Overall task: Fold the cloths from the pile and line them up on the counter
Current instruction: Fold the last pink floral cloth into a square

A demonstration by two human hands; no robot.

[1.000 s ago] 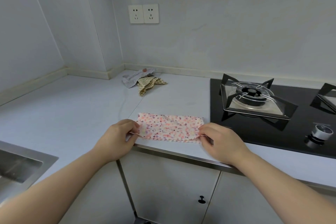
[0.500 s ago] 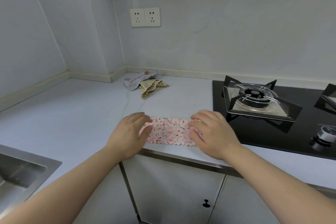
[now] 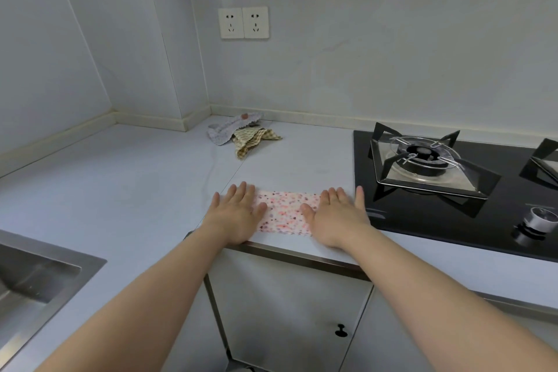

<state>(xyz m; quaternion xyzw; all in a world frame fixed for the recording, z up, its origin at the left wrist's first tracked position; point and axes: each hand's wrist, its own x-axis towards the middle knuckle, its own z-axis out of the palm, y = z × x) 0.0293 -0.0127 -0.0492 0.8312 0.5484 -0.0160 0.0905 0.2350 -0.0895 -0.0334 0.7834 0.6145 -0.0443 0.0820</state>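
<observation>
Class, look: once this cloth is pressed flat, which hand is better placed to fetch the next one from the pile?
Probably the left hand: the pile lies behind it, nearly in line, while the right hand presses the pink cloth nearer the hob.

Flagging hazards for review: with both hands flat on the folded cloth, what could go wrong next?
The pink speckled folded cloth lies near the front edge of the white counter; smoothing with the left hand and right hand might drag it off. The right hand borders the black glass hob.
</observation>
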